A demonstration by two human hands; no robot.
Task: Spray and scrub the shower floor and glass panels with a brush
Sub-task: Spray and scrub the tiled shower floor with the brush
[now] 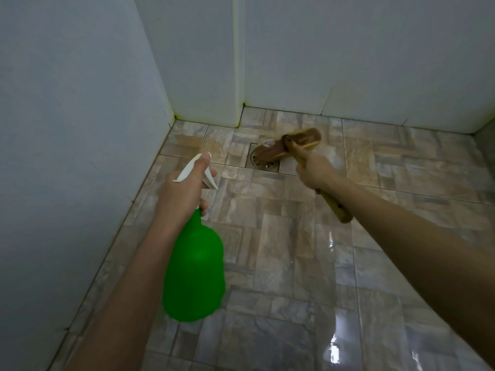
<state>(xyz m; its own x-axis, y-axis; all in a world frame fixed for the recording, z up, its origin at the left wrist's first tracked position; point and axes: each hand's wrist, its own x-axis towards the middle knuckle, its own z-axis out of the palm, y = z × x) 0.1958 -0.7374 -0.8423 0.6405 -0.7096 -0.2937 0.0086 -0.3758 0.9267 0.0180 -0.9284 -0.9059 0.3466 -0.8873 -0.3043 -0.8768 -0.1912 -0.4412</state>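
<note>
wooden brush (288, 147), long-handled, over square drain (263, 159) on glossy tiles.

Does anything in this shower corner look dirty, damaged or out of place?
Yes: yellowish staining runs down a corner edge of the white wall and gathers where it meets the floor tiles, looking like grime or mildew. Nothing else stands out.

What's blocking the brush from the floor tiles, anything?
Nothing visible. The right hand grips the brush, its head over the drain, with no object on the floor around it. The left hand holds the spray bottle off to the left, apart from the brush.
</note>
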